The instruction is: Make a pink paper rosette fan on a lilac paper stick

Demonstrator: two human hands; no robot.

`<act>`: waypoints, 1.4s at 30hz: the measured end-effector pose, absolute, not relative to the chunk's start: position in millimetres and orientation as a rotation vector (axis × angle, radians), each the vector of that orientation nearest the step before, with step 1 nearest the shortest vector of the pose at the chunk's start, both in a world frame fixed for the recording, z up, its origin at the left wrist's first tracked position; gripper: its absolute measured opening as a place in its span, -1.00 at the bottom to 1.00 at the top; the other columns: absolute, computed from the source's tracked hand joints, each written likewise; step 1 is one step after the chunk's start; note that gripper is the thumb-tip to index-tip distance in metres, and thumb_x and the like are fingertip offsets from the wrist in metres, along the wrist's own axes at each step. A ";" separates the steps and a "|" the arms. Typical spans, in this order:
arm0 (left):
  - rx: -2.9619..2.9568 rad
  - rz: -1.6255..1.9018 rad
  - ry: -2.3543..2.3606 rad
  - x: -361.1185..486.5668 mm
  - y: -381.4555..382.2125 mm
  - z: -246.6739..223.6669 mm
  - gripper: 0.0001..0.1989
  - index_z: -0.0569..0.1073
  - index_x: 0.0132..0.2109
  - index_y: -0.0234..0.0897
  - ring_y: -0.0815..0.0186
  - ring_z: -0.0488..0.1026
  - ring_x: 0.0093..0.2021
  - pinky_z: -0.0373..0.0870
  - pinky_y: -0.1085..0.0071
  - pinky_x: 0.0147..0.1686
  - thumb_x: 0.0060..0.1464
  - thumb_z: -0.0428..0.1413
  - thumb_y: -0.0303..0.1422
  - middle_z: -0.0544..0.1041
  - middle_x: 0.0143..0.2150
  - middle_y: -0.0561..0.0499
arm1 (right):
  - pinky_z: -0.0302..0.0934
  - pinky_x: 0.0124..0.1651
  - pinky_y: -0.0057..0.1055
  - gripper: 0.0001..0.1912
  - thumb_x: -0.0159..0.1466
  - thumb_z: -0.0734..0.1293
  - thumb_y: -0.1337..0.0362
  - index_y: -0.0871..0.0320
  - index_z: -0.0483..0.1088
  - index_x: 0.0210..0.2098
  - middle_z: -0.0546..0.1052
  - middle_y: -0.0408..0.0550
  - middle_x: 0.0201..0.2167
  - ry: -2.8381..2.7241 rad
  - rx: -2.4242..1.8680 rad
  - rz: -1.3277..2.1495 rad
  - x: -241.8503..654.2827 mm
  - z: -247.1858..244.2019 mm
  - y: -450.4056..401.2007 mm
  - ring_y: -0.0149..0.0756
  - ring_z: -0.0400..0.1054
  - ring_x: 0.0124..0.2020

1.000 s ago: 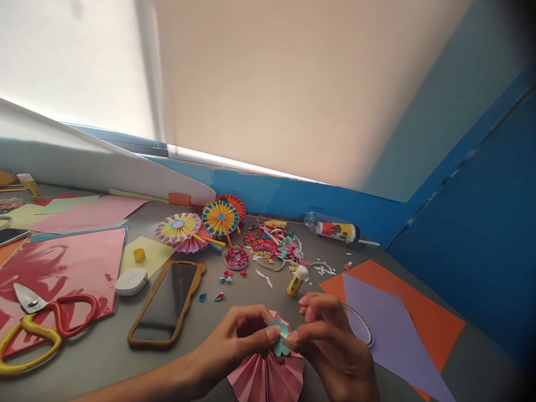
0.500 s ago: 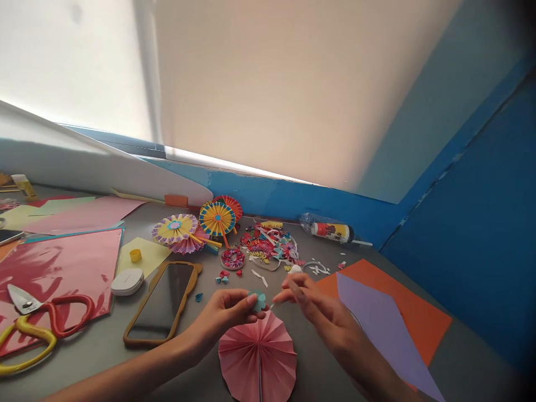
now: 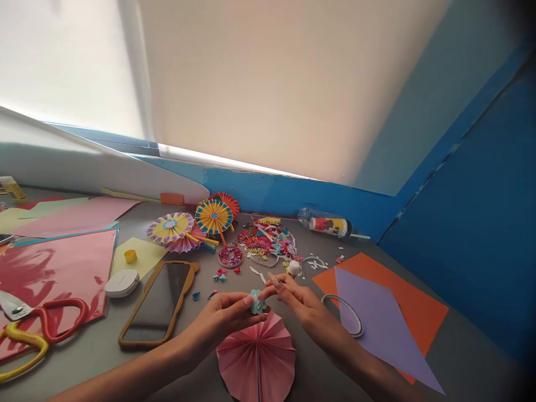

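Between the thumb and fingers of my left hand (image 3: 228, 312) is a small light-blue paper flower (image 3: 255, 304). My right hand (image 3: 299, 301) meets it from the other side, with a fingertip touching the flower's face; I see nothing gripped in that hand. Both hands hover above the top of a round pink folded-paper fan (image 3: 256, 363), which lies on the grey table with a dark line down its lower middle. A thin white-grey ring (image 3: 355, 321) lies beside my right wrist, partly over purple paper (image 3: 372, 312).
Left of my arm lie a phone (image 3: 161, 301), a white case (image 3: 122, 283), a yellow cap (image 3: 130, 256) and red-yellow scissors (image 3: 62, 321). Behind are finished paper fans (image 3: 214, 215), paper scraps (image 3: 268, 240) and a wrapped bottle (image 3: 330, 226). Orange paper (image 3: 419, 307) lies right.
My right hand has moved left, bringing its fingertip from beside the blue flower onto it. My left hand keeps its hold. The view has shifted slightly.
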State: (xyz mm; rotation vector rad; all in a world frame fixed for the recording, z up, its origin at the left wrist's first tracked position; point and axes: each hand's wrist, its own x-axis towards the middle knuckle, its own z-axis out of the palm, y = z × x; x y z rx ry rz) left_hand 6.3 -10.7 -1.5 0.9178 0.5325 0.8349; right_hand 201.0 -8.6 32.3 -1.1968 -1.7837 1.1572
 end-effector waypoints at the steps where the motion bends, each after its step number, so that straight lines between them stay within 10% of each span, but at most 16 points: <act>1: 0.919 0.838 0.532 6.2 -10.6 -1.5 -0.71 0.57 -0.17 -0.46 0.13 0.48 -0.01 0.28 0.25 0.16 0.18 0.11 -0.27 0.58 -0.13 -0.19 | 0.02 0.21 -0.17 -0.53 0.35 0.09 -0.07 0.02 0.54 -0.20 0.38 -0.04 -0.08 -1.770 -1.196 1.183 200.6 32.1 -9.4 -0.16 0.28 0.05; 26: 0.989 0.857 0.606 3.3 -8.0 -9.0 -0.78 0.56 -0.18 -0.39 0.19 0.52 -0.08 0.28 0.24 0.13 0.11 0.18 -0.30 0.60 -0.17 -0.13 | 0.06 0.17 -0.05 -0.68 0.34 0.23 0.21 -0.03 0.32 0.09 0.15 0.00 0.14 -2.094 -1.189 0.296 196.4 17.0 -12.5 -0.09 0.06 0.16; 32: 1.013 0.845 0.652 7.3 -9.7 -13.7 -0.77 0.55 -0.30 -0.38 0.23 0.55 -0.21 0.40 0.32 -0.04 0.04 0.23 -0.25 0.61 -0.34 -0.03 | 0.21 -0.04 -0.34 -0.88 0.33 0.26 0.26 0.12 0.37 -0.33 0.33 -0.09 -0.23 -1.966 -1.109 0.703 184.0 17.2 -14.4 -0.30 0.30 -0.13; 42: 1.137 0.849 0.666 8.8 -15.2 0.6 -0.74 0.54 -0.26 -0.39 0.28 0.54 -0.29 0.43 0.42 -0.19 0.07 0.20 -0.23 0.59 -0.36 -0.04 | 0.15 -0.15 -0.32 -0.80 0.30 0.18 0.51 0.14 0.20 -0.41 0.30 -0.11 -0.30 -2.000 -1.113 0.594 178.3 20.1 -16.9 -0.30 0.22 -0.23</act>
